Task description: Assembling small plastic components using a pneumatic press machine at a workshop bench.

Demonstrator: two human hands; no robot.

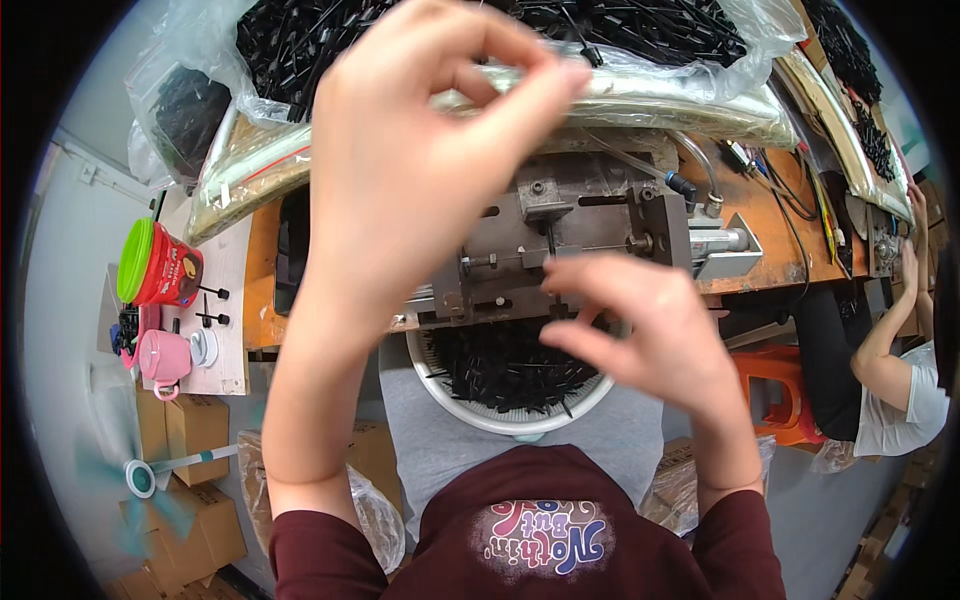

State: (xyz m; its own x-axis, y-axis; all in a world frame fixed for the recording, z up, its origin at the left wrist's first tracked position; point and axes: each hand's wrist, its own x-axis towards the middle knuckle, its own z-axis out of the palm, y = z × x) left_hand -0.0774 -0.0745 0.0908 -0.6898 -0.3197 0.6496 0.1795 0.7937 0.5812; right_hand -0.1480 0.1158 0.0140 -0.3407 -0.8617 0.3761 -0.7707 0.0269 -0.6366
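Note:
My left hand (420, 150) is raised over the left side of a dark metal fixture (590, 225), slightly blurred. Its thumb and forefinger are pinched together, and a thin black plastic part (590, 52) shows at their tips, in front of the bag behind. My right hand (650, 325) is at the front edge of the fixture, thumb and fingers apart, with nothing visible between them. Just beyond its fingertips, a dark slim piece stands at the middle of the fixture. Below, a white round basket (480, 420) on my lap holds many black parts (510, 365), partly covered by my right hand.
A clear plastic bag (690, 85) of black parts lies behind the fixture. Air hoses and a cylinder (720, 240) are at its right. At left are a red tub (175, 270) and a pink cup (165, 355). Another person (900, 395) sits at far right beside an orange stool (775, 390).

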